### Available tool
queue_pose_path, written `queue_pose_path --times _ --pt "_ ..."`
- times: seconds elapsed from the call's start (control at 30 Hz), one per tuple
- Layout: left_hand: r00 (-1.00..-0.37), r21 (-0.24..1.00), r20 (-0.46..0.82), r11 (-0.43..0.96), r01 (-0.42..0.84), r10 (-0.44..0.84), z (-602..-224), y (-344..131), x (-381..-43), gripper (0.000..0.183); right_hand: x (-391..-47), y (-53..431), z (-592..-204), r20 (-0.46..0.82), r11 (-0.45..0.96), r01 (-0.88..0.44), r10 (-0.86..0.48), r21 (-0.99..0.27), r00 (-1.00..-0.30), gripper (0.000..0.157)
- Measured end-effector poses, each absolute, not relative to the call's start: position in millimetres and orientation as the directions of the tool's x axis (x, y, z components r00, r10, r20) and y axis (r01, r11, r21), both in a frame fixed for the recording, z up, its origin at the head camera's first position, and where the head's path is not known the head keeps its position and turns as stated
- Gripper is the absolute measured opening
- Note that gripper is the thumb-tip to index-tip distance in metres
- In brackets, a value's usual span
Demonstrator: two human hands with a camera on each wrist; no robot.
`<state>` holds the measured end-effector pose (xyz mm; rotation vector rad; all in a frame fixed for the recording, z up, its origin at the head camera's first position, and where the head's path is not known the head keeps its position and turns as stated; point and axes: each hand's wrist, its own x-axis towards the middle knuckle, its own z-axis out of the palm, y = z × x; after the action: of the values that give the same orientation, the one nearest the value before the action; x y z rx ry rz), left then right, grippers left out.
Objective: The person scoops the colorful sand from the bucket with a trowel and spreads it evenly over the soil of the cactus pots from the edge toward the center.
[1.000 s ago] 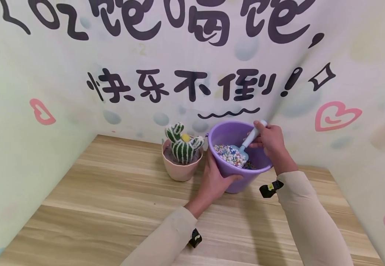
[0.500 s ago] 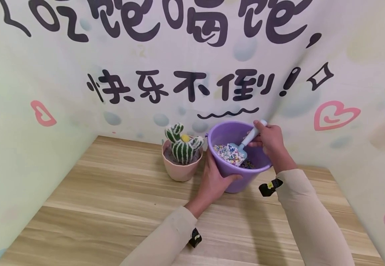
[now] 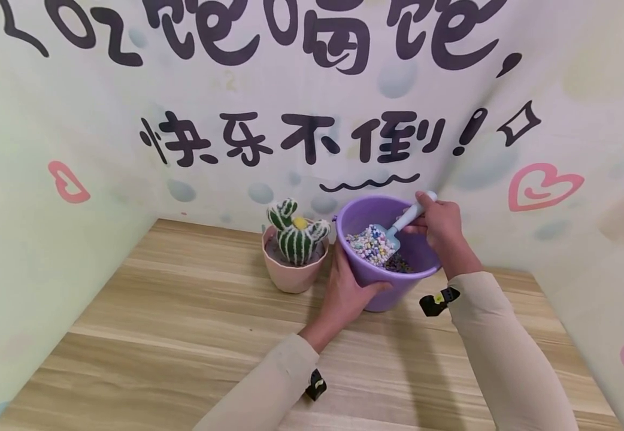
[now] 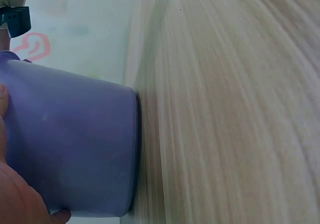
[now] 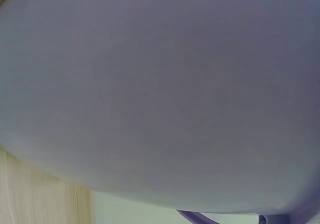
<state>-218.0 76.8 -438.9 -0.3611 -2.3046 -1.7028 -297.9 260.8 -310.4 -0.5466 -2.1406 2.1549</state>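
Note:
A purple bucket (image 3: 384,290) stands on the wooden table, its mouth facing up toward me. My left hand (image 3: 347,293) holds it from the left, thumb across the front and fingers along the side; the left wrist view shows its thumb and fingertips against the bucket wall (image 4: 75,139). With my right hand (image 3: 440,224) I grip the handle of a light blue toy shovel (image 3: 410,216) inside the bucket. The shovel's blade sits at a heap of small multicoloured beads (image 3: 371,244), partly covered by them. More beads lie darker at the bottom. The right wrist view shows mostly the bucket's outer wall (image 5: 160,98).
Close to the bucket's left stands a pink pot (image 3: 293,276) with a knitted cactus (image 3: 297,242). A printed cloth wall (image 3: 226,197) rises directly behind both. The wooden table (image 3: 182,335) extends to the left and toward me.
The shovel has shifted slightly left and its handle end has risen a little, its blade moving against the beads. The left hand and the bucket have stayed in place.

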Motion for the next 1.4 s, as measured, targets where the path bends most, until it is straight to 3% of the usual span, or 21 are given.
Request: queue_pose_path --times 0.4,0.83,1.2,1.4 --pt "-0.935 0.885 0.352 0.311 0.347 0.041 -433.1 71.9 -215.9 0.137 -298.2 268.4 -303.2 -0.204 -0.136 0.165 0.357 -0.977 -0.911 0.032" --pt "-0.928 0.836 0.356 0.406 0.369 0.110 -426.4 53.1 -211.2 0.122 -294.5 277.4 -299.8 -0.259 -0.234 0.176 0.395 -0.956 -0.882 0.037" --pt "-0.928 0.805 0.308 0.462 0.371 0.208 -420.4 37.5 -200.4 0.105 -278.8 286.3 -296.0 -0.301 -0.423 0.137 0.352 -0.896 -0.886 0.051" --pt "-0.917 0.774 0.313 0.493 0.397 0.247 -420.3 28.9 -195.1 0.094 -268.1 293.0 -297.5 -0.313 -0.530 0.103 0.325 -0.842 -0.892 0.040"
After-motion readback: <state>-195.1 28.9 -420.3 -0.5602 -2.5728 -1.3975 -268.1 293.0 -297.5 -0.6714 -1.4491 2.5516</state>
